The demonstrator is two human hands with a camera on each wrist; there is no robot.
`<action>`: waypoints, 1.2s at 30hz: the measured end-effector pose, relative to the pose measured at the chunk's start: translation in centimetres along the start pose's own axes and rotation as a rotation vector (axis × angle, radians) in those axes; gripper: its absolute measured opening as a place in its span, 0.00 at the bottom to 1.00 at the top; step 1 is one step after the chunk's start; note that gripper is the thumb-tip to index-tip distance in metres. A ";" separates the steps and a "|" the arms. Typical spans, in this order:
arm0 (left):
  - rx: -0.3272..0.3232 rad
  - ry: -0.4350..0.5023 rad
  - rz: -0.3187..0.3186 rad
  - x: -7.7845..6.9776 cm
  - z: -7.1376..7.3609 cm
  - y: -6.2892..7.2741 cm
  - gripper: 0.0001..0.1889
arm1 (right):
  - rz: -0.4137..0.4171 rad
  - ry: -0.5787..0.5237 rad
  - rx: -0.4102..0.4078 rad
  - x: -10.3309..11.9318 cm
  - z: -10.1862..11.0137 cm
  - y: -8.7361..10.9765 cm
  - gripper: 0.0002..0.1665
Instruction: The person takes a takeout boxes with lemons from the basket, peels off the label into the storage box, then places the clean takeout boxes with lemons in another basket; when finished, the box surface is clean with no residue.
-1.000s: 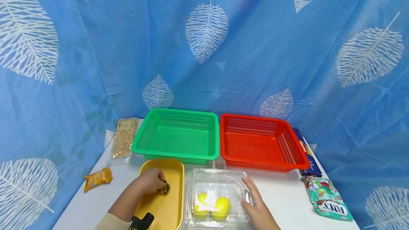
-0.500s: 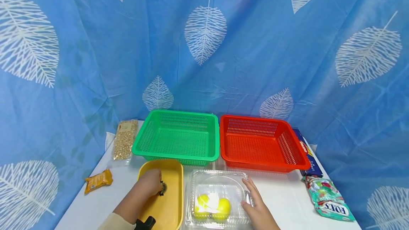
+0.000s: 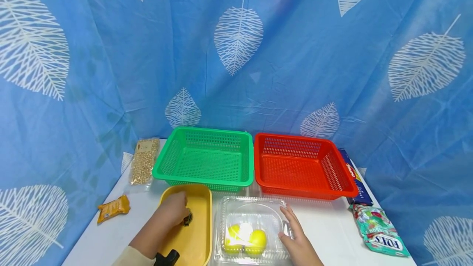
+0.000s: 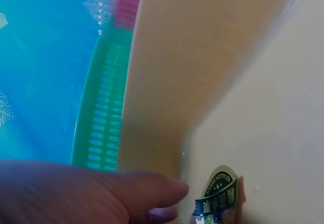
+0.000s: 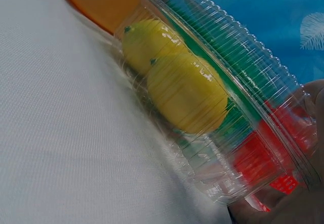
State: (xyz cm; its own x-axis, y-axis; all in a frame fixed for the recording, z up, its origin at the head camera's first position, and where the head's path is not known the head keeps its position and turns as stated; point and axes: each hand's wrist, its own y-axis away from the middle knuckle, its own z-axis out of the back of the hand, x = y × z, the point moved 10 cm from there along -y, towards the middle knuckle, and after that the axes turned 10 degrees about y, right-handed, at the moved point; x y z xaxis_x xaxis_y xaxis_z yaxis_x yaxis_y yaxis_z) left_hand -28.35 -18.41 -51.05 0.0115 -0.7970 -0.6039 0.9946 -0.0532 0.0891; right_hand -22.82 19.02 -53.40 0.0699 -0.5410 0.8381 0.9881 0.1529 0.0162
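Note:
In the yellow tray (image 3: 197, 249), my left hand (image 3: 171, 212) reaches down with its fingers at a small dark packet (image 3: 188, 219) bearing a gold-edged label. The left wrist view shows that packet (image 4: 218, 197) at the bottom edge, beside my thumb (image 4: 162, 188); its lower part is out of frame, and my other fingers are mostly hidden. My right hand (image 3: 297, 239) rests with spread thumb and forefinger on the right side of a clear plastic clamshell box (image 3: 258, 208). Two lemons (image 5: 187, 92) lie inside it.
Behind stand a green basket (image 3: 210, 159) and a red basket (image 3: 292, 167). To the left are a bag of grains or beans (image 3: 144, 161) and an orange packet (image 3: 113, 208). A blue box (image 3: 360, 188) and a green Fox's bag (image 3: 380, 231) lie along the right edge.
My left hand and the small packet have shifted slightly left in the tray, and the packet has turned a little. My right hand and the clamshell box have stayed put.

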 end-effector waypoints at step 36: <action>0.054 0.228 0.026 -4.4 1.2 0.5 0.08 | -0.091 -0.276 -0.066 -0.7 1.4 1.7 0.38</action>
State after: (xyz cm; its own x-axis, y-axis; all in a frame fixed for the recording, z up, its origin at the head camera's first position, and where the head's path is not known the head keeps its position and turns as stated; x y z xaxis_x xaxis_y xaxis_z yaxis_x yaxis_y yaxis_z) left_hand -28.04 -15.59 -47.40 0.0657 -0.6426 -0.7634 0.9868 -0.0715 0.1451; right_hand -21.40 20.83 -53.16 -0.0501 -0.3036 0.9515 0.9960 0.0551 0.0700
